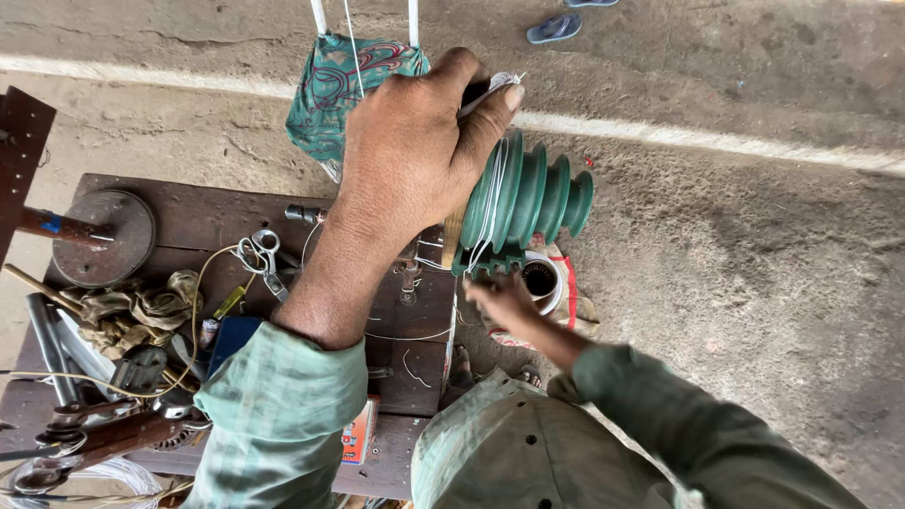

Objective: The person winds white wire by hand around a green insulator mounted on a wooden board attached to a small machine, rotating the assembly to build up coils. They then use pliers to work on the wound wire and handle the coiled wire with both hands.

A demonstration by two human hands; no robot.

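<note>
L hand (415,151) pinching white wire (492,203) on green stepped pulley (533,203), R hand (504,300) below

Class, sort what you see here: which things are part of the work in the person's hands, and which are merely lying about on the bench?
In use:
left hand
right hand
green stepped pulley
thin white wire

Lying about:
scissors
rag
round metal disc
wooden bench

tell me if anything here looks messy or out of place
The dark wooden bench is cluttered: scissors, crumpled rags and loose wire lie tangled among metal tools. The left hand pinches white wire at the green stepped pulley; the right hand is blurred beneath it.
</note>
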